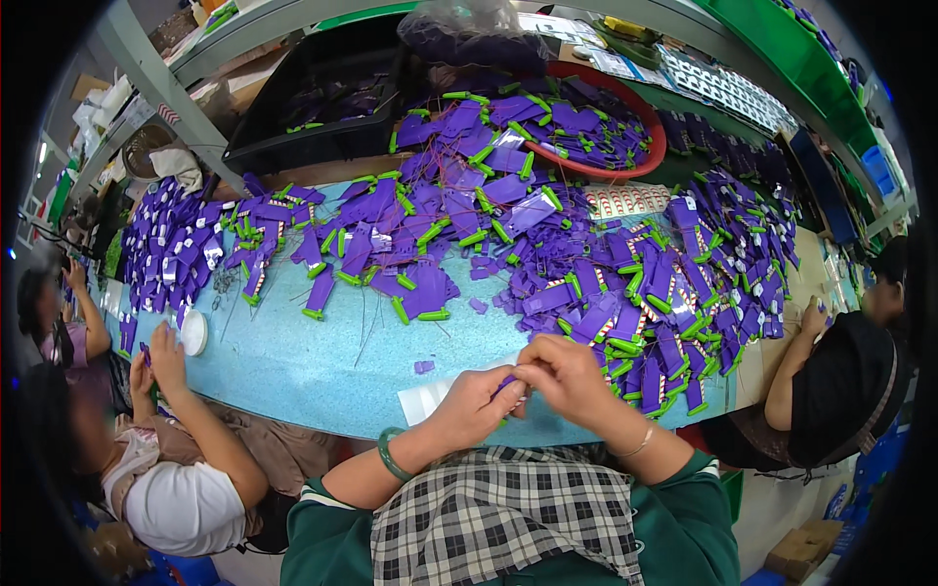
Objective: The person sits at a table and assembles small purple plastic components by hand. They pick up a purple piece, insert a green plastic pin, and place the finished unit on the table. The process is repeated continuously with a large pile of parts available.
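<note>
Close to the table's near edge, my left hand (475,402) is closed around a small purple plastic piece (506,383), mostly hidden by the fingers. The fingers of my right hand (562,376) pinch at the same piece from the other side. Beneath my left hand lies a white sheet (420,401), partly covered. A tiny purple scrap (423,367) rests on the blue tabletop (303,366) just beyond it. To the right of my hands spreads a heap of purple flat parts with green ends (625,322), some carrying red-and-white striped strips and thin wires.
A red basin (657,137) and a black bin (283,146) with purple parts stand at the back. Far left are another purple pile (171,244) and a white round lid or dish (193,333). Co-workers sit left (186,479) and right (821,391). A metal shelf beam (293,29) crosses above.
</note>
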The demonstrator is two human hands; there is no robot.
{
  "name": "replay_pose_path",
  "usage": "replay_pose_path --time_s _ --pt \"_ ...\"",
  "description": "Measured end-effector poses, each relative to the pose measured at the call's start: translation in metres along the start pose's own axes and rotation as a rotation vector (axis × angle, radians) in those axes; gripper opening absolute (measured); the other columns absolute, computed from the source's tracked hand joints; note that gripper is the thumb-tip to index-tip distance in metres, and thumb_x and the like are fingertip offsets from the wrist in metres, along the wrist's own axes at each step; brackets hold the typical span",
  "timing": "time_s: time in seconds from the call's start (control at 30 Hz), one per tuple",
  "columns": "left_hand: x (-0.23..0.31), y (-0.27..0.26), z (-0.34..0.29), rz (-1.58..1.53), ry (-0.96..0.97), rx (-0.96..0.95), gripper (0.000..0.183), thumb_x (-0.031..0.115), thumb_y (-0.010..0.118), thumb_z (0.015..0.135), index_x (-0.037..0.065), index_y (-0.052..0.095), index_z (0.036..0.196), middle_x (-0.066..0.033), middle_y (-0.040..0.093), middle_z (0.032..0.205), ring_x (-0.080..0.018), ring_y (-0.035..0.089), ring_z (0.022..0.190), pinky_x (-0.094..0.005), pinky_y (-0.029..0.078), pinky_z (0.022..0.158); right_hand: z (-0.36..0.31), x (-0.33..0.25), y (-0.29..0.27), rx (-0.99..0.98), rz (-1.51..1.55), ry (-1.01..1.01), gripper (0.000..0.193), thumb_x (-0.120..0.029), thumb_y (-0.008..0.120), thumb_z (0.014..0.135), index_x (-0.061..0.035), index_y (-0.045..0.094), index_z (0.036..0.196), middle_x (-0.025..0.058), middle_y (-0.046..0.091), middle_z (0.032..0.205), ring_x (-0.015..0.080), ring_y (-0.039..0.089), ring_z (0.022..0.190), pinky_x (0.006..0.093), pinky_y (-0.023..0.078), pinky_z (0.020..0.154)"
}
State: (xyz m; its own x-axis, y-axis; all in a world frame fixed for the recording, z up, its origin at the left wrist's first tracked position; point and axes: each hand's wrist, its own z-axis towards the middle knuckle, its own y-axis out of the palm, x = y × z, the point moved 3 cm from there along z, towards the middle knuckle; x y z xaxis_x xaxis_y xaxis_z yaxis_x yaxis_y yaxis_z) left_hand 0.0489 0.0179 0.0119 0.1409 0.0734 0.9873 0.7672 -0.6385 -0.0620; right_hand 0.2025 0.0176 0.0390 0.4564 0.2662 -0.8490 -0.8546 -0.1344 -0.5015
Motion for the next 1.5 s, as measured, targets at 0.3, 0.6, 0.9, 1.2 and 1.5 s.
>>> replay_pose_path --time_s 0.3,0.6,0.9,1.2,1.5 --pt "0.000 -0.104 0.049 1.190 -0.116 0.583 0.046 0.031 0.072 0.078 0.007 0.048 0.109 -0.0137 0.062 0.091 -0.0342 0.064 0.079 -0.0433 0.050 0.064 0.015 0.028 -0.183 0.257 -0.635 0.218 0.012 -0.013 0.068 0.080 -0.0027 0.065 0.087 0.0069 0.061 0.084 0.0192 0.060 0.076 0.0334 0.049 0.067" --pt "-0.005 -0.097 0.049 1.083 -0.053 0.603 0.058 0.014 0.078 0.071 0.003 0.044 0.117 -0.0175 0.054 0.104 -0.0364 0.062 0.091 -0.0448 0.052 0.069 -0.005 -0.009 0.025 -0.202 -0.475 -0.253 0.036 -0.018 0.075 0.068 -0.0067 0.063 0.100 0.0064 0.059 0.098 0.0255 0.055 0.094 0.0386 0.044 0.078" --pt "-0.006 -0.089 0.044 1.112 0.000 0.614 0.060 0.009 0.077 0.069 0.003 0.045 0.120 -0.0177 0.052 0.107 -0.0372 0.056 0.101 -0.0437 0.050 0.077 0.001 0.000 0.049 -0.198 -0.524 -0.266 0.047 -0.019 0.076 0.067 -0.0071 0.060 0.109 0.0052 0.057 0.107 0.0233 0.052 0.102 0.0370 0.039 0.079" --pt "-0.006 -0.086 0.044 1.214 0.028 0.594 0.053 0.000 0.073 0.066 0.000 0.048 0.113 -0.0184 0.052 0.102 -0.0364 0.056 0.099 -0.0412 0.049 0.080 -0.009 0.004 0.067 -0.233 -0.632 -0.495 0.023 -0.016 0.071 0.072 -0.0055 0.059 0.088 0.0114 0.057 0.116 0.0247 0.050 0.115 0.0406 0.040 0.088" --pt "-0.018 -0.113 0.008 0.929 0.158 0.495 0.037 -0.002 0.060 0.079 0.000 0.048 0.114 -0.0201 0.058 0.100 -0.0365 0.060 0.093 -0.0411 0.050 0.079 -0.001 -0.001 0.025 -0.400 -0.276 -0.252 0.009 -0.013 0.063 0.083 -0.0048 0.059 0.082 0.0117 0.062 0.077 0.0287 0.061 0.074 0.0382 0.045 0.073"
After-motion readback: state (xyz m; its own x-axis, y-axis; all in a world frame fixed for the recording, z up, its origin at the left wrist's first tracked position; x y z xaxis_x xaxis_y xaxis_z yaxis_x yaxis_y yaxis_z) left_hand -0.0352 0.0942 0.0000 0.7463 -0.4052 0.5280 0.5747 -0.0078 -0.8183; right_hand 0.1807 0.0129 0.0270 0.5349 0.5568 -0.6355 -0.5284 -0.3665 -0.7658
